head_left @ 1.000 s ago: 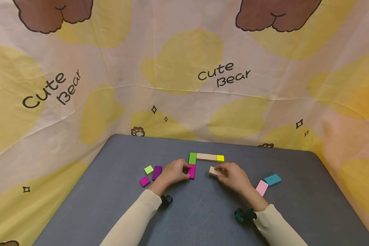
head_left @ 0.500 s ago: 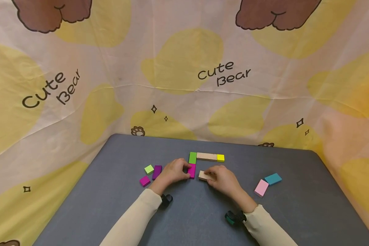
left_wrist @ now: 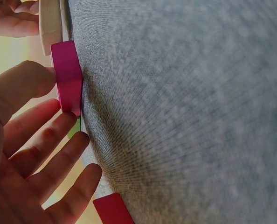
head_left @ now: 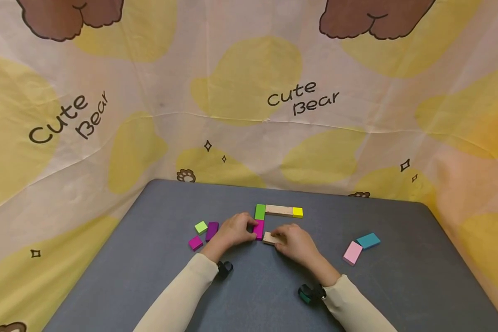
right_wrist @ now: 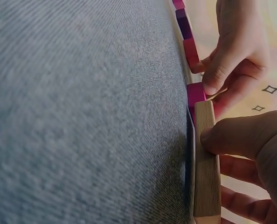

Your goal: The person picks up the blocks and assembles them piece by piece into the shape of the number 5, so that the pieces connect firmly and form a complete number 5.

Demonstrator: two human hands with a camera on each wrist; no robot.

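Note:
Thumb and fingers of my left hand [head_left: 235, 229] pinch a magenta block [head_left: 259, 230] at its ends, as the left wrist view shows of the same block [left_wrist: 67, 77]. Its far end meets a green block [head_left: 260, 211]. From there a long plain wooden block [head_left: 279, 210] runs right to a small yellow block [head_left: 298, 212]. My right hand [head_left: 297, 243] grips another plain wooden block [head_left: 269, 238] lying flat, its left end right at the magenta block's near end. In the right wrist view my thumb presses the side of this wooden block [right_wrist: 207, 168]; the fingers are behind it.
Left of my left hand lie a lime block [head_left: 201, 228], a purple block [head_left: 211, 231] and a small magenta block [head_left: 195, 243]. On the right, a pink block [head_left: 352, 253] sits against a blue block [head_left: 368, 241]. A printed cloth [head_left: 240, 92] hangs behind the grey table [head_left: 157, 286].
My right hand has slid the plain wooden block left, up to the magenta block. The left hand has stayed in place on the magenta block.

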